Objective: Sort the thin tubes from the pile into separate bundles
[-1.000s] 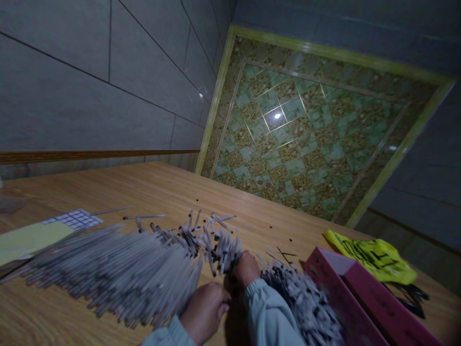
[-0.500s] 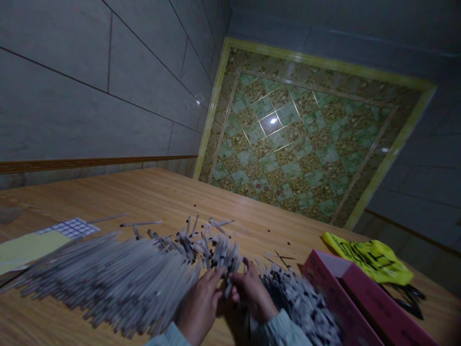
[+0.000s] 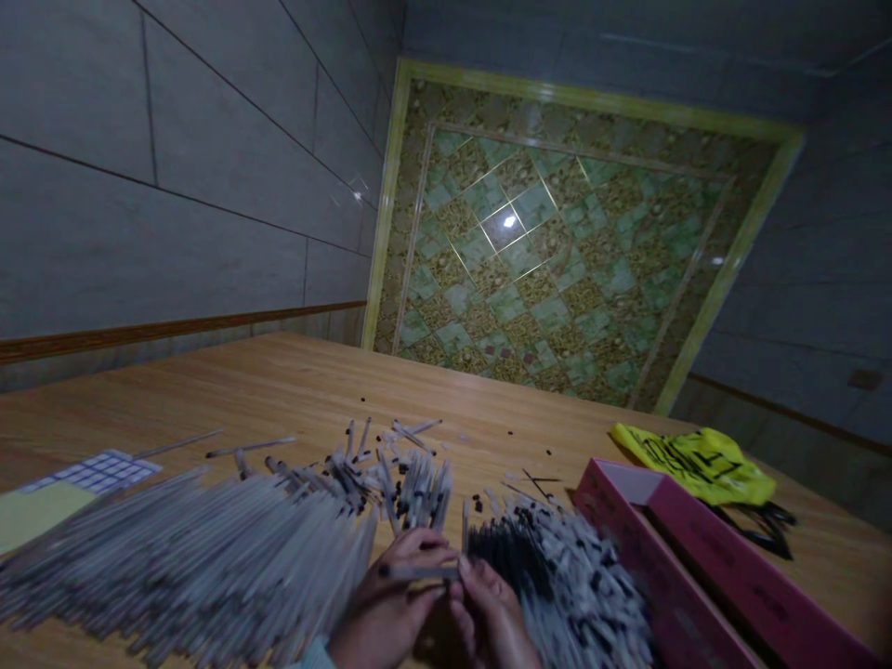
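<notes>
Two hands, one slim tube held crosswise at the lower center of the frame.
The right hand pinches the right end of the tube between thumb and fingertips; the left hand has its fingers half-curled beside it, and whether they grip it I cannot tell. One large pile of long tubes, too many to count, fills the lower left; one heap of pale and dark pieces, equally uncountable, lies lower right, beside one pink box and one yellow bag.
</notes>
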Motion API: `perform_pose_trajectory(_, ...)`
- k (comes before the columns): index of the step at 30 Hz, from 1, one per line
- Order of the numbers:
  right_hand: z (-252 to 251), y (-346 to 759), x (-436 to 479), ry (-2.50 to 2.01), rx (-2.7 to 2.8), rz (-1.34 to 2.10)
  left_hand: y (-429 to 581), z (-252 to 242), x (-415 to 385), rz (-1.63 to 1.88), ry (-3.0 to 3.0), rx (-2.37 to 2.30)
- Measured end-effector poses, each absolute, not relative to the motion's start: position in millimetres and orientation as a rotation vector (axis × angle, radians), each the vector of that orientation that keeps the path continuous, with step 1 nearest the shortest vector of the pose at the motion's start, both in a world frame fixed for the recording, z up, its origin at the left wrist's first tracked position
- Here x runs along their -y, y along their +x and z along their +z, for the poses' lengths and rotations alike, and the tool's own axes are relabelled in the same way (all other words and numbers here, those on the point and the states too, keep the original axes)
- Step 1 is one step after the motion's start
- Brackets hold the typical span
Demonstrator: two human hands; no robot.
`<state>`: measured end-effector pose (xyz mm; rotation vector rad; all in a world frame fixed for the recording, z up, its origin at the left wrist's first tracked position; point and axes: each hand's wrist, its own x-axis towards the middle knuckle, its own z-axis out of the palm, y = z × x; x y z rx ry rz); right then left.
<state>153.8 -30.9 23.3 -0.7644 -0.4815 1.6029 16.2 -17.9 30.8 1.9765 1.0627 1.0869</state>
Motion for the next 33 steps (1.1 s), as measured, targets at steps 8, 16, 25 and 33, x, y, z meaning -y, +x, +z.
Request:
perform_pose_trajectory(8, 0, 151, 33, -0.848, 0.671, 1.684, 19, 25, 12, 1.209, 1.311, -0.771)
perform_pose_trajectory(16, 9, 152, 43, -0.58, 1.185, 1.855, 23, 32, 23, 1.127, 0.885, -0.582)
perform_pose_trajectory(25, 12, 147, 48, -0.757, 1.19, 1.714, 20, 30, 20, 1.139, 0.776, -0.699)
perform_pose_trajectory(33, 1, 147, 51, -1.247, 1.485, 0.967, 18, 31, 16, 1.23, 0.786, -0.926)
